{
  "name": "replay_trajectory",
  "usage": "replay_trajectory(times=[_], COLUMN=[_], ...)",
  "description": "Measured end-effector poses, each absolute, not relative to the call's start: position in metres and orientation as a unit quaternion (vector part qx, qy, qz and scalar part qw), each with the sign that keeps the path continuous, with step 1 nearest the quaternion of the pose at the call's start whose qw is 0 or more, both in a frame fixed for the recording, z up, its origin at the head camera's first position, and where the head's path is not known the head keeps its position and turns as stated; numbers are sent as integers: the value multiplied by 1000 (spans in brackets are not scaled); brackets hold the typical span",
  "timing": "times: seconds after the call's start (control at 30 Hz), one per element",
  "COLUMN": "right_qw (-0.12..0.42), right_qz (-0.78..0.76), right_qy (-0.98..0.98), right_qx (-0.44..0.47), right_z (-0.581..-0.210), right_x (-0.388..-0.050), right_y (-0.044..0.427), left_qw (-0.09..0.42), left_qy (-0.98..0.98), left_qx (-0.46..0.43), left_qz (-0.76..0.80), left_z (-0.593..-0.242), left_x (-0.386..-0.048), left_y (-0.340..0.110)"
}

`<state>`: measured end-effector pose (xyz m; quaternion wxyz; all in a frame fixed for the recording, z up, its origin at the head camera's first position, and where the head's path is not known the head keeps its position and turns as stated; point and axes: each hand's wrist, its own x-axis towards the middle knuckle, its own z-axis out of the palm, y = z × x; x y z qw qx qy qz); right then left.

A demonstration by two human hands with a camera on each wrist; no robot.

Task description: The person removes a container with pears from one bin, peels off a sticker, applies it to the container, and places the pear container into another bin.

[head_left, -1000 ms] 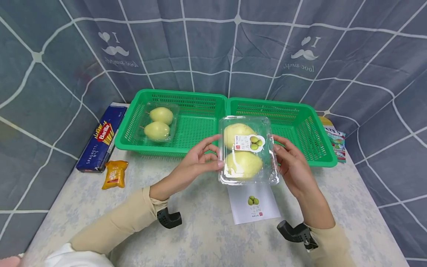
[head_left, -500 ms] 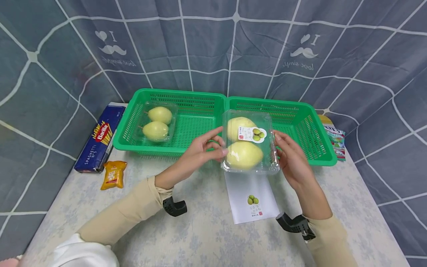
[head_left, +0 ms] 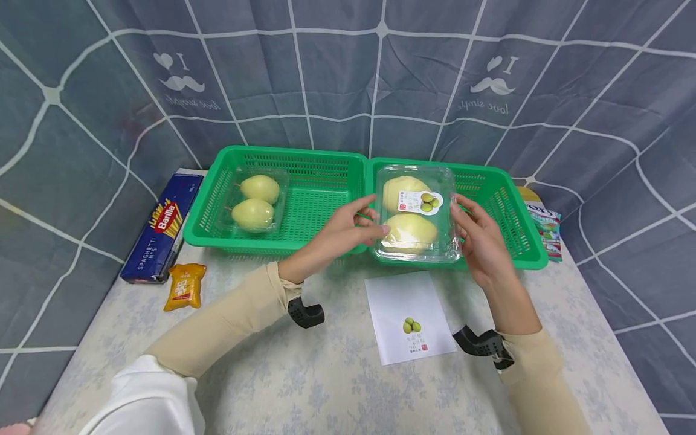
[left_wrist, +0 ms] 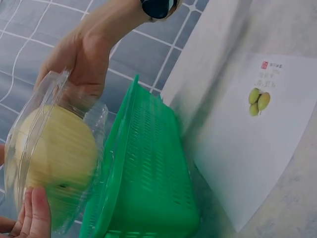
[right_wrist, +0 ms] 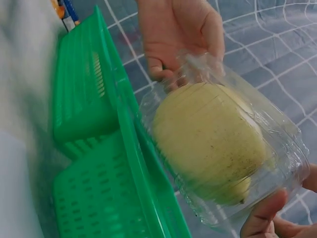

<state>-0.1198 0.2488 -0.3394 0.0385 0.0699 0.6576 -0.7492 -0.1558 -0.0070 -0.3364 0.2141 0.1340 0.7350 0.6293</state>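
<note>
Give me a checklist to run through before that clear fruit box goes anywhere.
1. Two-handed hold: ok, left hand and right hand hold opposite sides of the clear box.
2. Label on top: ok, faces the head camera.
3. Box firmly closed: cannot tell, no fastening shows clearly.
4. Box set down: not ok, held up over the right basket.
5. Basket wholly unobstructed: cannot tell, the box hides part.

The fruit (head_left: 410, 233) is yellow, baskets (head_left: 318, 208) green, the curtain (head_left: 339, 75) white-gridded slate.

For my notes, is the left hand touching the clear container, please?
Touching: the head view shows the left hand holding the clear container, thumb over its edge.
</note>
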Motion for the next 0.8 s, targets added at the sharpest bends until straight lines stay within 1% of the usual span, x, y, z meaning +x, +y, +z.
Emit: replay_trajectory(times=[0.4, 0.8], right_qw=[42, 57], right_qz=[-730, -715], right_qy=[673, 687], right_qx=[114, 115], right_z=[-341, -342], right_x=[-139, -155], right_y=[258, 261], left_qw=[210, 207], left_qy=[740, 754], left_qx=[116, 112], left_qz=[628, 613], left_z=[-337, -340], left_x=[-168, -180], left_y=[18, 22])
